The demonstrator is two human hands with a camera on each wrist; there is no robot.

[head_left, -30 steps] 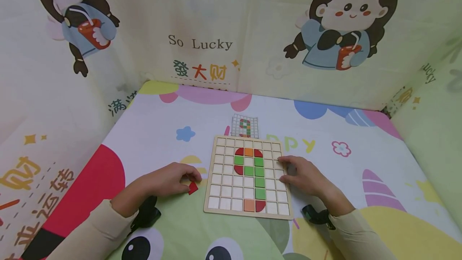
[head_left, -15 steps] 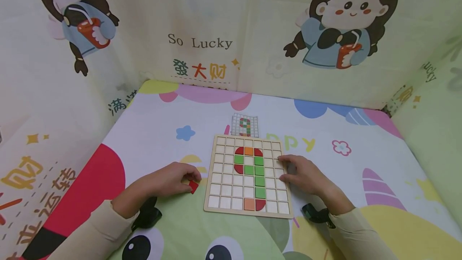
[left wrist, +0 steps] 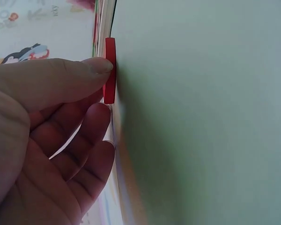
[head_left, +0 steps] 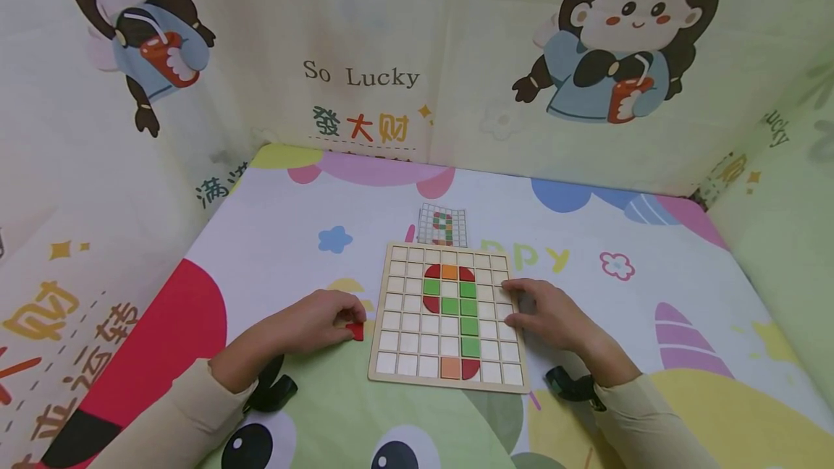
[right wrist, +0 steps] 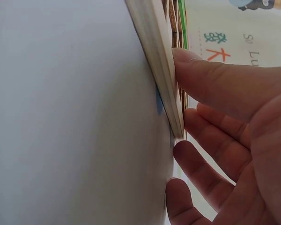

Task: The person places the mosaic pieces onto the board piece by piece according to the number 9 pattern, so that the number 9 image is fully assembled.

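Note:
My left hand (head_left: pixel 317 320) pinches a small red tile (head_left: pixel 355 331) just left of a wooden grid board (head_left: pixel 449 386). In the left wrist view the thumb lies against the red tile (left wrist: pixel 110 70), which is seen edge-on close to the cloth; the index fingertip is mostly hidden behind it. My right hand (head_left: pixel 550 313) rests on the board's right edge with thumb and index finger spread apart. The right wrist view has the thumb touching the top of the board's rim (right wrist: pixel 154 51), the other fingers loosely bent. Green, orange and dark red tiles fill some cells in a 9-like shape.
Behind the board lies a small pattern card (head_left: pixel 442 225) with a similar coloured figure, its lower edge close to the board. A printed cloth (head_left: pixel 274 223) covers the table. Patterned fabric walls (head_left: pixel 469 78) rise at the back and both sides.
My left hand has shifted slightly right toward the board, and the red tile in it has turned a little. The right hand and the board stay where they were.

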